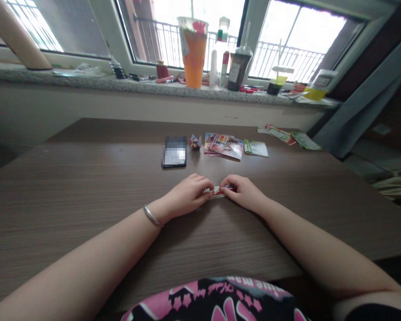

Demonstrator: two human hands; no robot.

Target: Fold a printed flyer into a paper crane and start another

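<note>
Both hands meet over the middle of the table, pinching a small strip of folded paper (217, 192) in red and white. My left hand (191, 194), with a silver bangle (151, 216) at its wrist, grips the strip's left end. At the right end, the fingers of my right hand (242, 191) are closed on the same paper. Fingers cover much of the strip, so its full shape is hidden. Just beyond the hands stands a small folded paper piece (194, 142), beside a stack of colourful printed cards (224, 146).
A dark phone-like device (174, 152) with a blurred screen lies left of the folded piece. Green-white cards (255, 148) and more leaflets (280, 134) lie to the right on the brown table (87, 178). Cups, including an orange drink (194, 53), line the stone windowsill (147, 87).
</note>
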